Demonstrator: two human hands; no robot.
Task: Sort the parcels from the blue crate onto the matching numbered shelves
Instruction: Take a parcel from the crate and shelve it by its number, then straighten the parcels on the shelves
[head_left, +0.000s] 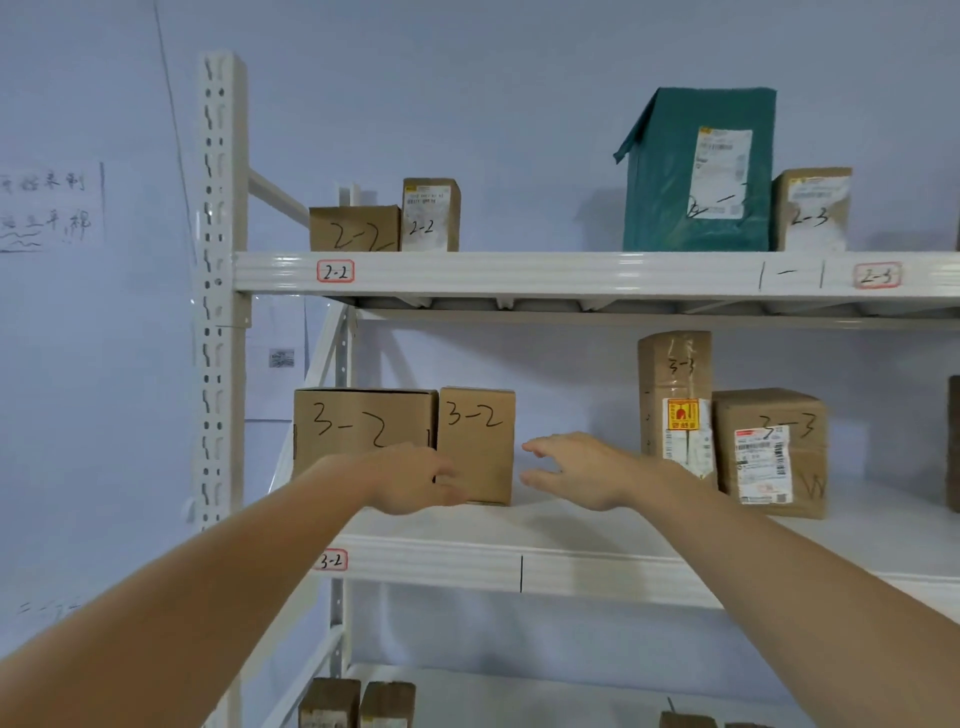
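Observation:
A small cardboard parcel marked 3-2 (477, 441) stands upright on the middle shelf (571, 540), in the bay labelled 3-2 (331, 560). A wider 3-2 box (358, 421) stands touching its left side. My left hand (410, 480) is at the small parcel's lower left edge, fingers against its front. My right hand (576, 470) hovers just right of the parcel with fingers spread and relaxed, a small gap between them and the box. The blue crate is out of view.
Two 3-3 parcels (769, 447) stand further right on the same shelf. The shelf above carries two 2-2 boxes (384, 221), a green bag (701, 171) and a 2-3 box (813, 208). More boxes (358, 701) sit on the lowest shelf. The rack's upright post (218, 291) stands at left.

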